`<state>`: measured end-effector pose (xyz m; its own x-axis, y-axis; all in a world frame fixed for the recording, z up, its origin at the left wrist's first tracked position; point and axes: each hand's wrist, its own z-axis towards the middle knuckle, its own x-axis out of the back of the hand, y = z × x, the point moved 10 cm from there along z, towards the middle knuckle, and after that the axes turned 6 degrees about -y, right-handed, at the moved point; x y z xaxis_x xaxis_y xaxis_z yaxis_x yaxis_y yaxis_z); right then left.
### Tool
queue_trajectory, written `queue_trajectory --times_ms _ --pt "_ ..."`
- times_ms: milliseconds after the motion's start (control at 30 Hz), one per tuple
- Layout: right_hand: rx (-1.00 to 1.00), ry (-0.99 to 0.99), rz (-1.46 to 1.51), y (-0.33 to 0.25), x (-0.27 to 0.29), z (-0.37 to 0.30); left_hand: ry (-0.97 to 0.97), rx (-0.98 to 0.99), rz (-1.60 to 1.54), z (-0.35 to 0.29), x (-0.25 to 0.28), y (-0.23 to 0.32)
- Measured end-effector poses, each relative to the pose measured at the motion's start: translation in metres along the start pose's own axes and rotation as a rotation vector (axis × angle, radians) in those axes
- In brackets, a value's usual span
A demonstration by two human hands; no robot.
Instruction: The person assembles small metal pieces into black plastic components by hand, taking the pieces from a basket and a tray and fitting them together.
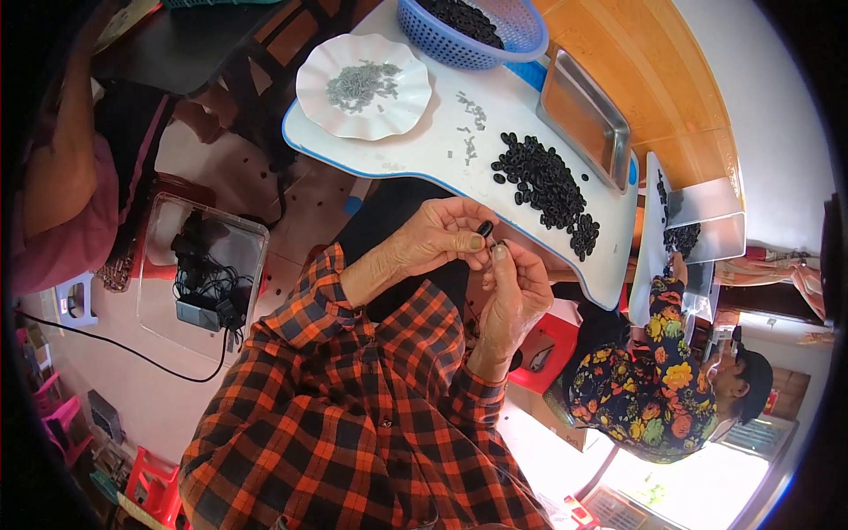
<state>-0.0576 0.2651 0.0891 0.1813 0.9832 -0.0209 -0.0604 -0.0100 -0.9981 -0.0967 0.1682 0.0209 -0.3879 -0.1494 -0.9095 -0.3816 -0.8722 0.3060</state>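
In front of my chest, just off the table's near edge, my left hand pinches a small black oval piece between thumb and fingers. Close against it, my right hand is closed, thumb pressed to the fingers; whatever tiny thing it grips is too small to make out. A spread of similar black oval pieces lies on the white table beyond my hands. Small grey pieces are scattered to the left of that spread. More grey bits fill the middle of a white scalloped plate.
A blue basket of black pieces and a metal tray stand toward the back. At right, a person in a flowered top reaches toward black pieces at another table. A clear bin with cables sits on the floor at left, near another person.
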Motion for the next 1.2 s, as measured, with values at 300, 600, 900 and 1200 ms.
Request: queue_trajectory --times_ms 300,600,900,1200 --pt "0.000 -0.011 -0.030 -0.004 -0.009 -0.004 0.005 -0.075 0.191 -0.006 -0.003 0.017" --pt "0.030 0.001 -0.143 -0.008 -0.012 -0.006 0.058 -0.064 0.502 -0.011 -0.010 0.034" --pt "-0.012 -0.038 -0.147 -0.001 -0.013 -0.002 0.082 -0.040 0.655 -0.012 -0.007 0.035" --pt "-0.059 -0.055 -0.033 0.012 -0.008 0.003 0.071 -0.012 0.671 -0.011 -0.004 0.030"
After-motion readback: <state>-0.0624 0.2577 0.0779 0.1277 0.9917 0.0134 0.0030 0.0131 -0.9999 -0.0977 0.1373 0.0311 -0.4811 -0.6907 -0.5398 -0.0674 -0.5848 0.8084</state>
